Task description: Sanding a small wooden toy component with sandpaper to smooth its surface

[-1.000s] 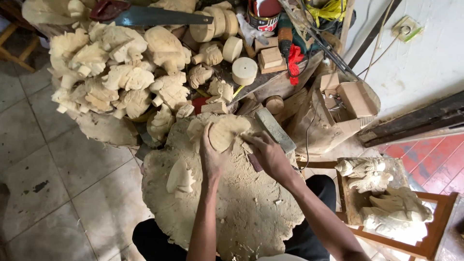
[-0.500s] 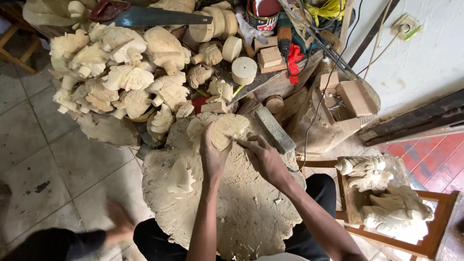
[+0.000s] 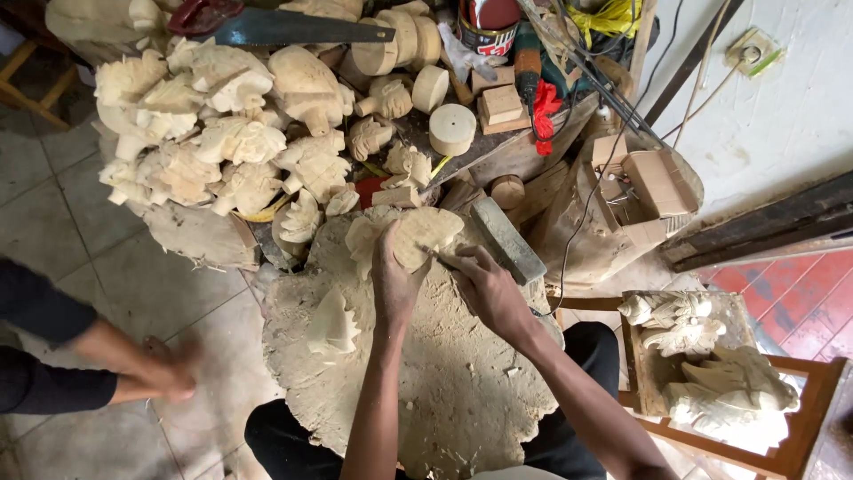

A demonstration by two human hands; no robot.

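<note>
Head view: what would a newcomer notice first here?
The heap of pale carved wooden figures at upper left, under a handsaw. At centre, the left hand steadies a flat carving on a round stump block while the right hand works its edge.

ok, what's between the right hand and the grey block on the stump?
Head view: only bare stump top between the right hand and the grey block. The left hand holds the carved piece on the hand's other side.

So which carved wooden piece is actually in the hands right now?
The flat pale carving on the big wood slab, gripped by the left hand; the others sit untouched.
</note>
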